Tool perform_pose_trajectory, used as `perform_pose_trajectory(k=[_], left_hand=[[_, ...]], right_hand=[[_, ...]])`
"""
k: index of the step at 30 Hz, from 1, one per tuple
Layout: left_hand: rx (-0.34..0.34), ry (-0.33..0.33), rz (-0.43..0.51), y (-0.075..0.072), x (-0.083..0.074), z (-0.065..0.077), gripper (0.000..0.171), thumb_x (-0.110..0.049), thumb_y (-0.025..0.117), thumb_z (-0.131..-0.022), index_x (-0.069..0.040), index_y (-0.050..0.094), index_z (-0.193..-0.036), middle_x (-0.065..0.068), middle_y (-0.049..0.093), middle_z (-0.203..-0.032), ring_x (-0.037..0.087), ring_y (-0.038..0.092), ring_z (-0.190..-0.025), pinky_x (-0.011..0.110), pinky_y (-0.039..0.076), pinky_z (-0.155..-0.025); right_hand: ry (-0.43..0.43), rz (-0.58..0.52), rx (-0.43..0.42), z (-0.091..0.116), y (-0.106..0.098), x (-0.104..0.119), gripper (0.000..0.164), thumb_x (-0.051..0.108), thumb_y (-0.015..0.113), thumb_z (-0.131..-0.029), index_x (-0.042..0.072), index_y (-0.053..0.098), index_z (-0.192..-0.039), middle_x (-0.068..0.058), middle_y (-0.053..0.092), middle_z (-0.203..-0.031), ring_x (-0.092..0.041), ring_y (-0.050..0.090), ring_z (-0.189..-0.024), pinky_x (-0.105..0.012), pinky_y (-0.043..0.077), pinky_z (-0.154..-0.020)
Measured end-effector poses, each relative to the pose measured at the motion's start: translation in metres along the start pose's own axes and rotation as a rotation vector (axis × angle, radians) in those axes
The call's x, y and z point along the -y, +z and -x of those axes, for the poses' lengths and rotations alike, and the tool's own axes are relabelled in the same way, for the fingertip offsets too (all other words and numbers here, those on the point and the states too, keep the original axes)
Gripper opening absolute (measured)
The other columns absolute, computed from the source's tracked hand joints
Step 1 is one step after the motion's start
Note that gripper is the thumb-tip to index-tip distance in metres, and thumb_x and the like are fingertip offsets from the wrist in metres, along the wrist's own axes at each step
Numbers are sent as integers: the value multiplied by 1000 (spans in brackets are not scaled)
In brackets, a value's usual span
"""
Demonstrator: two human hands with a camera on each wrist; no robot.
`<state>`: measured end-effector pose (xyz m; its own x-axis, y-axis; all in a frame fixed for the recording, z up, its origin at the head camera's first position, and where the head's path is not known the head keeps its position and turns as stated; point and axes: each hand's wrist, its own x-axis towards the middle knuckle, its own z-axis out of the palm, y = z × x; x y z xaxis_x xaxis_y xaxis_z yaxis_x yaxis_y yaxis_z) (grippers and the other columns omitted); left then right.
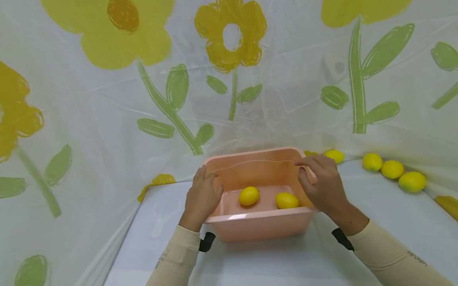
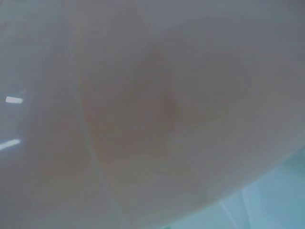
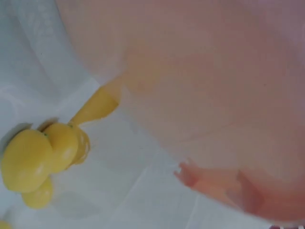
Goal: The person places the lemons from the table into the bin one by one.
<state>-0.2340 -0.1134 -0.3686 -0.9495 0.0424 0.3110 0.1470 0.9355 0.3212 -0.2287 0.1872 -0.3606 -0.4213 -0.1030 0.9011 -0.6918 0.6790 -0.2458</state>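
Note:
A pink plastic basin [image 1: 261, 222] stands upright on the table with two yellow lemons inside, one lemon [image 1: 249, 196] left of centre and another lemon [image 1: 287, 200] nearer the right. My left hand [image 1: 204, 196] grips the basin's left rim, its thumb on the inner side. Across from it, my right hand [image 1: 323, 184] holds the right rim, with thumb and forefinger reaching over to the inside. A thin pale line crosses the inner back wall between the hands. Hazy pink surface fills most of the left wrist view; the hidden fingers lie behind the rim.
Several more lemons lie along the table's back right, among them a lemon [image 1: 372, 162], a middle lemon [image 1: 392, 169] and an end lemon [image 1: 412, 182]. Behind the white table [image 1: 154, 238] hangs a flower-printed sheet [image 1: 286, 99].

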Motion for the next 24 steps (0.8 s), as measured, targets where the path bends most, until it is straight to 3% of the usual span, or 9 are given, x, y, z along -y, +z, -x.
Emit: perform_pose_trajectory(k=[9, 15, 17, 20, 24], left_hand=[[23, -20, -7, -3, 1, 1, 41, -34, 51, -89, -14, 57, -125, 16, 30, -148, 29, 25, -138, 54, 45, -92], [33, -30, -7, -1, 1, 1, 43, -34, 52, -89, -13, 55, -126, 15, 29, -149, 29, 25, -138, 55, 45, -91], [30, -30, -6, -1, 1, 1, 43, -34, 52, -89, -13, 56, -126, 15, 29, -149, 29, 26, -138, 55, 45, -91], [22, -22, -9, 0, 0, 1, 42, -33, 53, -88, -12, 56, -125, 16, 30, -148, 30, 26, -138, 56, 45, -91], [25, -21, -12, 0, -3, 0, 42, -32, 53, -88, -12, 57, -125, 17, 29, -148, 31, 26, -138, 56, 45, -90]], right_hand=[[202, -37, -121, 24, -29, -14, 21, 4, 50, -83, 3, 68, -94, -13, 64, -95, -18, 54, -96, -10, 35, -93], [355, -4, -68, 43, -36, -33, 28, -1, 45, -83, 3, 66, -101, -13, 61, -101, -15, 51, -98, -7, 32, -88], [410, 18, -27, 49, -36, -40, 31, -2, 44, -83, 4, 65, -104, -12, 60, -104, -18, 50, -98, -12, 33, -87], [497, 50, 65, 57, -38, -52, 34, -1, 44, -82, 4, 62, -110, -15, 56, -111, -26, 48, -101, -31, 36, -88], [621, 101, 277, 65, -39, -70, 39, 8, 46, -86, 3, 53, -124, -23, 46, -126, -39, 41, -113, -59, 35, -88]])
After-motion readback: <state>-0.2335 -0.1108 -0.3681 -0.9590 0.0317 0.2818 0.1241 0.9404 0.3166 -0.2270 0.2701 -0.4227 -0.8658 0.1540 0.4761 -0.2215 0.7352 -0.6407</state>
